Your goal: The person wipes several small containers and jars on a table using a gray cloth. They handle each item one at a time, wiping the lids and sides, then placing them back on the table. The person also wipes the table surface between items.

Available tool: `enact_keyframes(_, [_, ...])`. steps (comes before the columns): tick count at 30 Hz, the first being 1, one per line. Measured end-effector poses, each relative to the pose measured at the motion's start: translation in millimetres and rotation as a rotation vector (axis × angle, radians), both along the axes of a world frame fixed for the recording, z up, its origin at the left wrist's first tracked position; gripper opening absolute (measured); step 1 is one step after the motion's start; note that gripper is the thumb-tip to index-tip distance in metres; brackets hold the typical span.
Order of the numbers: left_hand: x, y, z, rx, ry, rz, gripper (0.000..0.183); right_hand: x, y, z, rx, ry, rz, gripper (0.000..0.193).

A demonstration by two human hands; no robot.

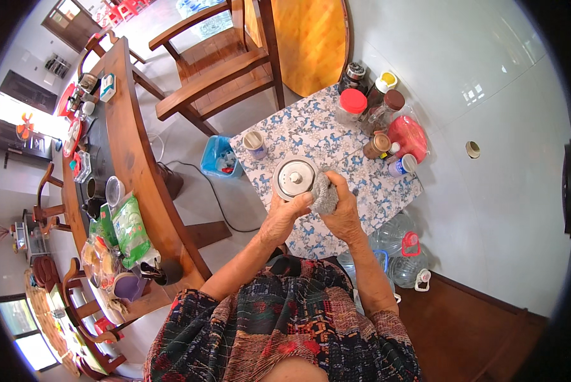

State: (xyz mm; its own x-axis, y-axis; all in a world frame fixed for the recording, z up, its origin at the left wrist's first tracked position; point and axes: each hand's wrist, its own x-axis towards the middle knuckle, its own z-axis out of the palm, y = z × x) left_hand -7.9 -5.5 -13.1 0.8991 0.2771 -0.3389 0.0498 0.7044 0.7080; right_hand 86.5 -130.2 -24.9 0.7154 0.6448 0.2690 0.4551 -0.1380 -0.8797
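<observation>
Over the small table, my left hand [280,220] is closed around the near side of a small round metal pot [288,188] with a knobbed silver lid. The lid's knob faces up, and the pot's body is mostly hidden below it. A crumpled grey cloth [325,195] is gripped in my right hand [343,218] and pressed to the pot's right side. The fingers beneath the cloth do not show. A white cup-like container [255,145] stands on the blue-flowered tabletop [304,135] beyond the pot, to the left.
Several jars, including a red-lidded one [353,102], crowd the table's far right by the wall. A blue bin [222,156] stands on the floor left of the table. Large plastic bottles [392,237] sit near my right arm. A long wooden table [132,140] runs along the left.
</observation>
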Motion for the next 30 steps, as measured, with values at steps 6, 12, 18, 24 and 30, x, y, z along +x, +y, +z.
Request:
enact_keyframes(6, [-12.4, 24.0, 3.3, 0.528, -0.043, -0.003, 0.122, 9.2, -10.5, 19.9, 0.024, 0.117, 0.092, 0.063])
enact_keyframes(12, [-6.0, 50.2, 30.9, 1.35, -0.428, -0.171, 0.108, 11.2, -14.4, 35.2, 0.032, 0.204, 0.259, 0.065])
enact_keyframes(18, [-9.8, 39.5, 26.0, 1.147, -0.434, -0.052, 0.075, 13.4, -18.3, 28.5, 0.127, 0.53, 0.327, 0.066])
enact_keyframes(24, [-6.4, 33.8, 26.2, 1.193, -0.384, 0.054, 0.065, 10.9, -12.4, 24.5, 0.341, 0.686, 0.22, 0.062])
enact_keyframes(30, [-7.7, 37.2, 26.1, 1.033, -0.357, 0.124, 0.06, 4.9, -9.9, 25.0, 0.73, 0.944, -0.263, 0.03])
